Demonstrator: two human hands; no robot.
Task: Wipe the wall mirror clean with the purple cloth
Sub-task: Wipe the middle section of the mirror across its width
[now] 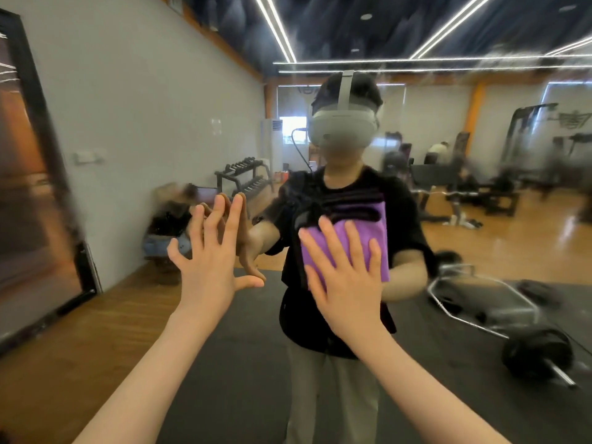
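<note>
Hands: two, a left hand with straight fingers spread and a right hand flat on the cloth
Purple cloth: one, folded
Wall mirror: one
Reflected in it:
Person in a headset: one
Dumbbell rack: one
Loaded barbell: one, on the dark floor mat
Standing air conditioner: one
Ceiling light strips: several, count unclear

Gym interior, seen reflected in wall mirror: dumbbell rack by white wall, barbell on black floor mat, weight machines, wooden floor, ceiling strip lights.
</note>
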